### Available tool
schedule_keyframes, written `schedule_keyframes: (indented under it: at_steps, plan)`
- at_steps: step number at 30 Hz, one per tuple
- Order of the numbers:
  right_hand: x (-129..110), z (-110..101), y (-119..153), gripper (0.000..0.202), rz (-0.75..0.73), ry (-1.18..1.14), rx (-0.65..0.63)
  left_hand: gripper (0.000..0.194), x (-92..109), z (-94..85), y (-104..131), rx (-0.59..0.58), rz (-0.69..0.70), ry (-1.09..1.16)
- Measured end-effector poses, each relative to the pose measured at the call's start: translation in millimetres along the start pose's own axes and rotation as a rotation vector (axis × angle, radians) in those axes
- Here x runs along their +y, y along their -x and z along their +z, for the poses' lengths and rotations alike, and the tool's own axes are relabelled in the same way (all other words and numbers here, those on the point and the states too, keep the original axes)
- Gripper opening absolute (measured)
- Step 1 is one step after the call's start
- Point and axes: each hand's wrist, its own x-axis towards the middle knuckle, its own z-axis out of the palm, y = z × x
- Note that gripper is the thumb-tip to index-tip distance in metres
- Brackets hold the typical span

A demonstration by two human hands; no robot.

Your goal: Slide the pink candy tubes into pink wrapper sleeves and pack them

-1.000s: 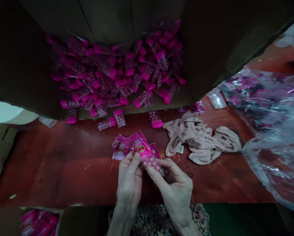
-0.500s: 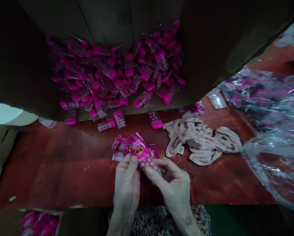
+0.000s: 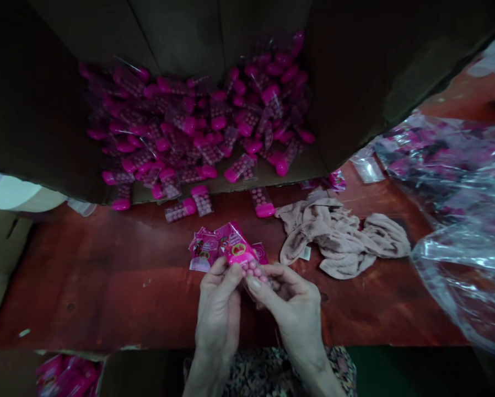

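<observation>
Between my two hands is a clear container of pink balls [image 3: 253,270], with a pink printed packet [image 3: 236,242] lying over its upper end. My left hand [image 3: 220,309] pinches the packet and the container's left side between thumb and fingers. The container's lower right part is gripped by my right hand [image 3: 295,309], its thumb on top; the end in my palm is hidden. Just beyond my left hand, more pink packets [image 3: 203,251] lie flat on the red table [image 3: 107,275].
A cardboard box [image 3: 181,33] on its side holds many pink-capped containers [image 3: 214,122]; several lie at its lip. A crumpled cloth [image 3: 342,237] and a clear plastic bag [image 3: 462,248] are to the right. Pink packets [image 3: 68,376] fill a box at the lower left.
My left hand has shifted slightly right, and the packet has slid a little right and tilted over the container. My right hand has barely moved.
</observation>
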Motion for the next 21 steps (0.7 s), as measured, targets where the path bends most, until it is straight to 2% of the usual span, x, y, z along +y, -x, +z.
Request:
schedule_keyframes:
  at_steps: [2, 4, 8, 11, 13, 18, 21]
  plan:
    - [1, 0, 0, 0.019, 0.085, -0.088, -0.041, 0.007, 1, -0.5, 1, 0.022, 0.024, -0.006]
    - [4, 0, 1, 0.019, 0.088, -0.120, -0.036, 0.007, 0, 0.5, 5, 0.017, 0.038, -0.028]
    - [8, -1, 5, 0.012, -0.109, 0.002, 0.044, 0.007, -3, 3.8, 10, -0.048, 0.002, -0.040]
    - [11, -2, 5, 0.011, -0.299, 0.159, 0.078, 0.011, -2, 2.5, 7, -0.077, -0.058, -0.013]
    - [12, -1, 5, 0.011, -0.368, 0.224, 0.073, 0.014, 1, -0.1, 2, -0.081, -0.083, 0.019]
    - [12, 1, 7, 0.010, -0.327, 0.252, 0.014, 0.013, 5, -3.4, -1, -0.044, -0.050, -0.006]
    - [10, 1, 10, 0.008, -0.318, 0.224, 0.042, 0.010, 2, -2.3, 4, -0.067, -0.046, -0.040]
